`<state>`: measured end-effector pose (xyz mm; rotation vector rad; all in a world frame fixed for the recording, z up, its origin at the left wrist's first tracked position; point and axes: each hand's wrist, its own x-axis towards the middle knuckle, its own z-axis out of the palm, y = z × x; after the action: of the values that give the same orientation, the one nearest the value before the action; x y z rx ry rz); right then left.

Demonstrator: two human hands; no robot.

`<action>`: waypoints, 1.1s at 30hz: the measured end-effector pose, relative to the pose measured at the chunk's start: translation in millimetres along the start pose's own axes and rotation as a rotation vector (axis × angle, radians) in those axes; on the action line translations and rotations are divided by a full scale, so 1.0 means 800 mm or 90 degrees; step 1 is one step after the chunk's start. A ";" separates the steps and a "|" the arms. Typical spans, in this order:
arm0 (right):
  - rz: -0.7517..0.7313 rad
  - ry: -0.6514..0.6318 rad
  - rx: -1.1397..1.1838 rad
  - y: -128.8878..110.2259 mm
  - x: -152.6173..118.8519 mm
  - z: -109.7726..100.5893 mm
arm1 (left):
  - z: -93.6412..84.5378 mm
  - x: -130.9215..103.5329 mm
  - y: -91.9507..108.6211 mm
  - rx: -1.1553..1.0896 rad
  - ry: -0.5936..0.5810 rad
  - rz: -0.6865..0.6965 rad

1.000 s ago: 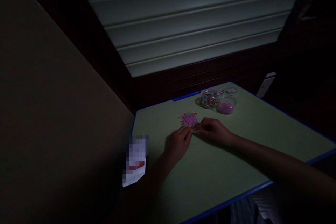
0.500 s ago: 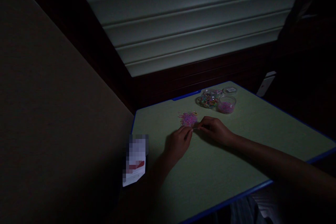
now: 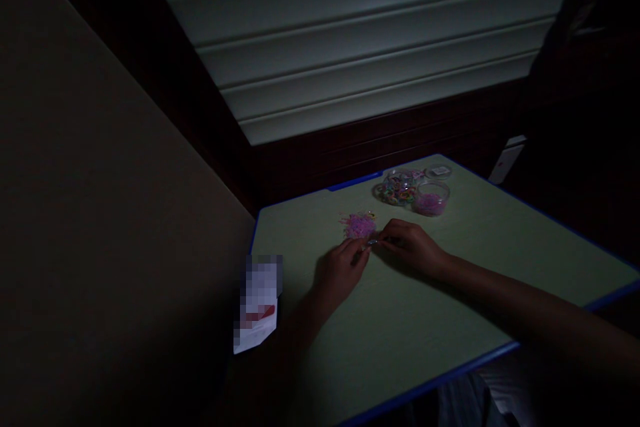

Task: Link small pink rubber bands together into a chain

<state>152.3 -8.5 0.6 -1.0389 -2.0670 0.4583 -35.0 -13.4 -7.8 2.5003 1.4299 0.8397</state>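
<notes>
My left hand [image 3: 344, 268] and my right hand [image 3: 411, 245] face each other over the table, fingertips pinched close together. Between them a tiny pale rubber band [image 3: 373, 241] is drawn into a narrow loop, one end at each hand's fingers. Just beyond the fingertips lies a loose pile of small pink rubber bands [image 3: 359, 225], with a few yellowish ones at its edge. The dim light hides fine detail in both grips.
A clear round tub [image 3: 432, 199] holds more pink bands. Beside it are mixed coloured bands [image 3: 397, 193] in a clear container and a clear lid [image 3: 439, 171]. A white box [image 3: 257, 310], partly blurred, stands left of the blue-edged table [image 3: 450, 320].
The band between my fingertips has opened from a thin line into a visible narrow loop. My hands have shifted only slightly.
</notes>
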 end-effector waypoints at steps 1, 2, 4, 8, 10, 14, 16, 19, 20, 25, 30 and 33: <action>-0.002 -0.002 -0.005 0.000 0.000 0.000 | 0.000 0.000 0.000 -0.001 0.000 0.001; -0.005 -0.004 -0.011 -0.001 0.000 0.000 | 0.000 0.000 0.000 -0.003 0.000 0.002; -0.008 -0.005 -0.024 -0.001 0.000 0.000 | 0.000 0.001 0.000 -0.006 -0.002 0.002; -0.014 -0.019 -0.037 -0.002 0.000 0.000 | 0.002 0.001 -0.003 -0.020 -0.011 0.010; -0.014 -0.022 -0.036 -0.002 0.000 0.000 | 0.003 0.000 -0.005 -0.021 -0.015 0.013; -0.011 -0.014 -0.032 -0.003 0.000 0.001 | 0.002 0.000 -0.005 -0.006 -0.021 0.019; -0.011 -0.012 -0.033 -0.003 0.000 0.001 | 0.001 0.000 -0.004 0.004 -0.026 0.019; -0.006 -0.016 -0.032 -0.004 0.000 0.001 | 0.001 0.000 -0.004 0.016 -0.028 0.016; -0.002 -0.020 -0.028 -0.004 0.000 0.001 | 0.001 0.000 -0.004 0.018 -0.028 0.016; 0.026 -0.024 0.014 -0.003 0.001 0.000 | 0.004 0.000 -0.005 0.023 -0.029 0.017; 0.043 -0.025 0.049 0.003 0.002 0.002 | 0.004 0.000 -0.006 0.021 -0.028 0.017; 0.050 -0.027 0.052 0.004 0.002 0.003 | 0.004 0.000 -0.005 0.018 -0.029 0.018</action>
<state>151.7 -5.3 -2.1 -1.0731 -2.0315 0.6044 -36.5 -10.5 -11.7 2.5489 1.4060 0.7659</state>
